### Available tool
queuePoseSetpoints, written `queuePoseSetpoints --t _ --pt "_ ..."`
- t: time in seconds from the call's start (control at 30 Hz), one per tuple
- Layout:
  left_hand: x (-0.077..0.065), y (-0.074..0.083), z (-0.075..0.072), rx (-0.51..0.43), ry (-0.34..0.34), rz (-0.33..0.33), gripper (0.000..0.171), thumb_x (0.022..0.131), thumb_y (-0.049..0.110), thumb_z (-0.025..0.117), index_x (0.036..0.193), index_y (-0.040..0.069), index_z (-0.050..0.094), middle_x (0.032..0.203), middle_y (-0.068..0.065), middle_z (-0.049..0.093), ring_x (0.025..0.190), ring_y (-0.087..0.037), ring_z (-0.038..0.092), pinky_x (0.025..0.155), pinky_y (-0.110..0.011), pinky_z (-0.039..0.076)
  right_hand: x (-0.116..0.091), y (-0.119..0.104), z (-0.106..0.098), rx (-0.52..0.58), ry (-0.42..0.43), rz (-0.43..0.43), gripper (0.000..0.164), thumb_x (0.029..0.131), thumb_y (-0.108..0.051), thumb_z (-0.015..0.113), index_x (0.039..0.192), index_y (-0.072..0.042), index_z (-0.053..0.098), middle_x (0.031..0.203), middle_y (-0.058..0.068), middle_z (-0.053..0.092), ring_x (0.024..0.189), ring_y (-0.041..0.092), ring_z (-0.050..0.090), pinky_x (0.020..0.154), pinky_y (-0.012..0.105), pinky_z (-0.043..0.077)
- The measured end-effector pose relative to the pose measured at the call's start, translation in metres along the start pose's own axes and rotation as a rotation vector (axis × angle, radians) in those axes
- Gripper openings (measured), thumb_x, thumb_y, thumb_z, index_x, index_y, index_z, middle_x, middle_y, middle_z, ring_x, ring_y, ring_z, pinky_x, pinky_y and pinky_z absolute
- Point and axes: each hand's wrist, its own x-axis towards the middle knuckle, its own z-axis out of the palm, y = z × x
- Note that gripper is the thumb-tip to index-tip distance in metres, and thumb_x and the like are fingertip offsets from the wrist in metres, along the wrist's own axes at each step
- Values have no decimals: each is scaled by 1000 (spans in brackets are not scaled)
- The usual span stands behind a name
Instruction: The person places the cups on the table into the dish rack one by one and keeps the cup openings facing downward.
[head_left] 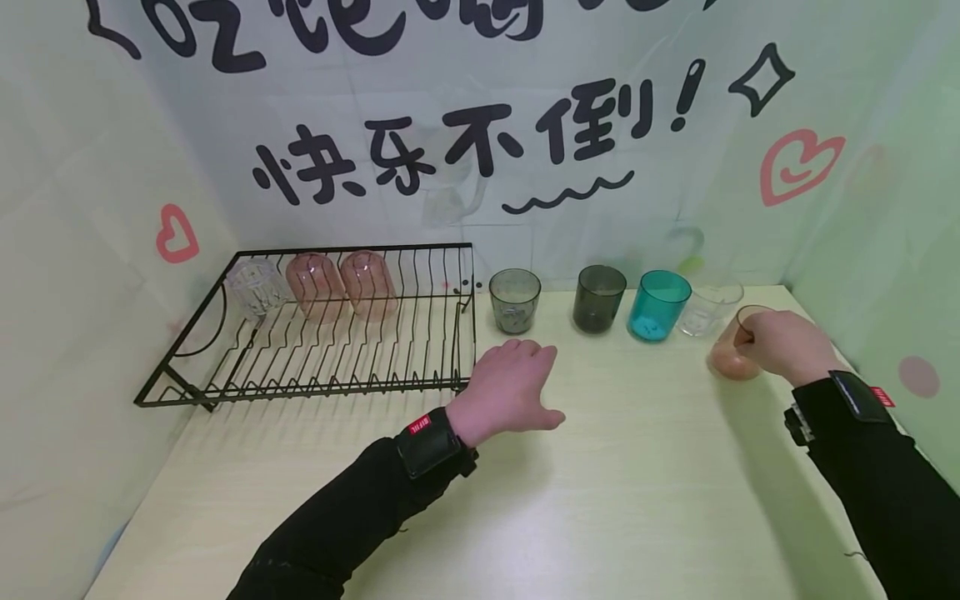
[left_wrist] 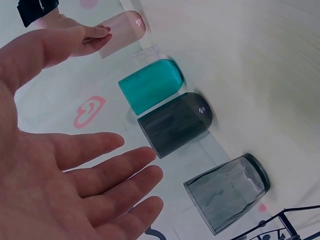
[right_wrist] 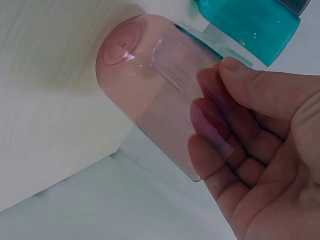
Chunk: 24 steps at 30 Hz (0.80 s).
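At the far right of the table, my right hand [head_left: 795, 343] pinches a pink-tinted glass [head_left: 731, 360] by its rim, thumb on one side and fingers on the other. The right wrist view shows its rounded base [right_wrist: 122, 45] close to the tabletop. My left hand [head_left: 506, 387] is held over the middle of the table, thumb spread from the fingers, holding nothing. Beyond it stands a ribbed grey-tinted glass [head_left: 514, 304]. Rightward along the back come a dark grey glass [head_left: 597, 300], a teal glass [head_left: 656, 312] and a clear glass [head_left: 697, 321], partly hidden behind the teal one.
A black wire drying rack [head_left: 300, 387] stands at the back left. Upside down in its rear row are a clear ribbed glass [head_left: 257, 287] and two pink glasses, one left [head_left: 311, 283] and one right [head_left: 367, 283]. A printed cloth [head_left: 420, 83] hangs behind the table.
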Motion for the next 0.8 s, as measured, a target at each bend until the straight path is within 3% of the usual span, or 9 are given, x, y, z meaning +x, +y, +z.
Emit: queuePoseSetpoints --t 0.57,0.8 --pt "1 -2 1 3 5 -7 73 80 53 74 134 7 56 124 -7 61 113 -24 55 89 -37 48 -7 -11 -9 34 -3 -37 17 89 -2 59 74 -10 55 71 0 51 69 22 47 62 35 33" --pt "3 -5 0 -31 -1 -10 55 80 51 75 110 7 62 101 -3 61 94 -20 57 72 -32 49 -14 -38 -14 96 -19 -88 5 90 -9 67 86 -5 67 82 0 66 75 22 58 66 37 45"
